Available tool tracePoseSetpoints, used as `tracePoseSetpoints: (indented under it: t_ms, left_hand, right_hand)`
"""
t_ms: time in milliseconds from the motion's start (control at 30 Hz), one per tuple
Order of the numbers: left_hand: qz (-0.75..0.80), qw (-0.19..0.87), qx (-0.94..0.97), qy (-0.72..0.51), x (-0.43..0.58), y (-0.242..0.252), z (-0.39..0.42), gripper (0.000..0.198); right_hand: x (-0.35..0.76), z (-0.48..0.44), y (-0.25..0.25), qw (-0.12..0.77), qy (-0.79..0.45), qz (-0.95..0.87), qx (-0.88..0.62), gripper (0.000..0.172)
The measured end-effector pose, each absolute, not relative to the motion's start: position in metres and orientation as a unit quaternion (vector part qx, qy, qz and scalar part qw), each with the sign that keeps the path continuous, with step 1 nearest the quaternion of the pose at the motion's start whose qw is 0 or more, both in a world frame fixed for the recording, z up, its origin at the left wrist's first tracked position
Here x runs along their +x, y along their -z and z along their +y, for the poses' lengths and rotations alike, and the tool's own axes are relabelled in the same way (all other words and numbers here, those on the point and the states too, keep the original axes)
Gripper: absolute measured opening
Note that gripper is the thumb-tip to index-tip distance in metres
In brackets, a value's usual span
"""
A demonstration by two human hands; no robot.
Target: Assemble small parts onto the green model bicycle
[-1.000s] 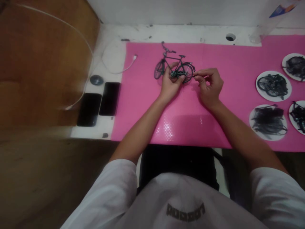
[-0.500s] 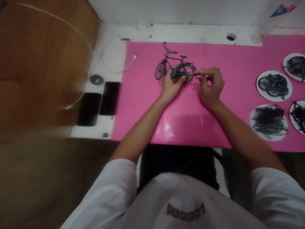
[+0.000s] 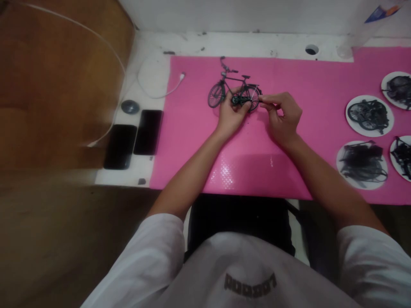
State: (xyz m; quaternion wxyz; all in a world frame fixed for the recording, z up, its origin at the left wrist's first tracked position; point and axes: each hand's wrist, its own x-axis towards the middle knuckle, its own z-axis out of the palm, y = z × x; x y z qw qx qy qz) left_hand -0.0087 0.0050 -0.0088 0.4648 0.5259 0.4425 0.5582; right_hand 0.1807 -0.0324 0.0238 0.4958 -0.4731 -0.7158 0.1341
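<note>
A small black model bicycle stands upright over the pink mat, its front wheel to the left. My left hand is closed around its lower frame, near the pedals and the rear wheel, with the thumb in front. My right hand is at the back of the rear wheel, thumb and index finger pinched together. A tiny dark piece seems to be between those fingertips, too small to name. The fingertips reach the wheel's rear edge; I cannot tell whether they touch it.
White plates with black bicycle parts stand on the right. On the left lie two dark phones, a round dark object and a white cable. A clear bottle is at the back right, near a hole in the table.
My right hand's fingertips have moved slightly left, closer to the rear wheel. The bicycle has shifted a little to the left in my left hand.
</note>
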Motion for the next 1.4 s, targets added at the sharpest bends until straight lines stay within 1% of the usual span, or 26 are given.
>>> tracePoseSetpoints:
  t_ms: [100,233,367,500,600,767,900,1033,1133,1233,1400]
  left_hand:
    - [0.44,0.463,0.531,-0.557,-0.009,0.01,0.006,0.071]
    - [0.442,0.468,0.523,-0.559,-0.009,0.009,0.004,0.071]
    - [0.446,0.439,0.528,-0.574,-0.01,0.009,0.002,0.064]
    - [0.456,0.415,0.535,-0.578,-0.01,0.011,0.003,0.06]
    - [0.457,0.411,0.544,-0.57,-0.011,0.011,0.003,0.058]
    - [0.443,0.434,0.554,-0.556,-0.011,0.009,0.001,0.056]
    - [0.454,0.432,0.554,-0.549,-0.012,0.009,0.001,0.049]
    - [0.458,0.425,0.558,-0.546,-0.012,0.01,0.001,0.043]
    - [0.452,0.427,0.559,-0.548,-0.012,0.01,0.001,0.046]
    - [0.447,0.435,0.554,-0.551,-0.015,0.007,0.002,0.056]
    - [0.441,0.483,0.517,-0.551,-0.023,0.003,0.006,0.07]
  right_hand:
    - [0.181,-0.032,-0.027,0.491,-0.128,-0.721,-0.472,0.042]
    - [0.183,-0.03,-0.03,0.458,-0.12,-0.732,-0.49,0.041]
    - [0.186,-0.027,-0.03,0.439,-0.114,-0.746,-0.487,0.043]
    - [0.188,-0.024,-0.03,0.415,-0.1,-0.755,-0.498,0.046]
    - [0.188,-0.023,-0.03,0.416,-0.097,-0.754,-0.5,0.045]
    - [0.187,-0.024,-0.031,0.43,-0.124,-0.737,-0.506,0.045]
    - [0.187,-0.022,-0.03,0.439,-0.134,-0.721,-0.52,0.05]
    - [0.187,-0.02,-0.029,0.443,-0.14,-0.709,-0.531,0.059]
    - [0.187,-0.019,-0.026,0.448,-0.137,-0.702,-0.536,0.066]
    - [0.189,-0.017,-0.023,0.455,-0.126,-0.696,-0.542,0.068]
    - [0.193,-0.01,-0.016,0.484,-0.151,-0.685,-0.523,0.074]
